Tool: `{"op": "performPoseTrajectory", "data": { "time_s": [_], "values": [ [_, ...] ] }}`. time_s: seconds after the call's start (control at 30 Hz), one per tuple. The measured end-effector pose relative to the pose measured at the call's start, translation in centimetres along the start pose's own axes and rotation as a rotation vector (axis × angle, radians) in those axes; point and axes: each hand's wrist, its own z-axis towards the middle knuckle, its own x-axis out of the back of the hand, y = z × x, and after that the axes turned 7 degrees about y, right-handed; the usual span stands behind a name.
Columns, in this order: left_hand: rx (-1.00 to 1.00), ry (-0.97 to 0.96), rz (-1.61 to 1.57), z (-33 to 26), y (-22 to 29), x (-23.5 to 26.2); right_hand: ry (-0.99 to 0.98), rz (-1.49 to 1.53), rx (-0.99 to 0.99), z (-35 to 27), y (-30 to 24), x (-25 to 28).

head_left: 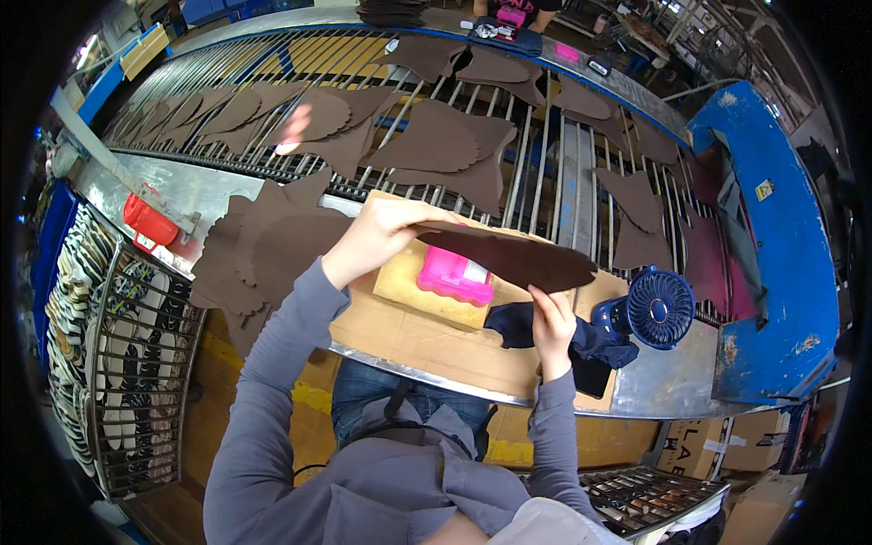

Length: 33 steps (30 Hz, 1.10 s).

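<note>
A flat dark-brown cut piece (513, 256), leather-like with a scalloped edge, is held up tilted in front of me. At its left end my left hand (386, 229) pinches it between thumb and fingers. My right hand (552, 325) grips its lower edge near the right end. Beneath the piece, a bright pink plastic object (454, 278) rests on a tan block (397, 283), partly covered from view. The block lies on a cardboard sheet (427, 350) spread over the metal table. To the left, more brown pieces (272, 232) lie in an overlapping pile.
Ahead, a rod conveyor (531, 163) carries several brown pieces and runs to a blue machine housing (772, 236). A small blue fan (659, 309), dark cloth (595, 341) and black phone (592, 377) sit right. A red container (150, 218) and wire rack (145, 363) are left.
</note>
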Motion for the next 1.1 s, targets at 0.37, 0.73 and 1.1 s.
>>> {"op": "performPoseTrajectory", "data": {
  "time_s": [0.37, 0.73, 1.1],
  "values": [
    [-0.082, -0.293, -0.084, 3.6, 0.2, -7.0, 0.177, -0.184, -0.236, -4.8, 0.7, 4.5],
    [-0.08, -0.463, -0.417, 8.3, 2.9, -12.3, 0.139, -0.452, -0.146, -3.1, 1.1, 15.8],
    [0.213, -0.046, -0.359, 10.2, 1.0, -5.1, 0.233, 0.451, -0.794, 9.4, 0.9, 9.0]
  ]
}}
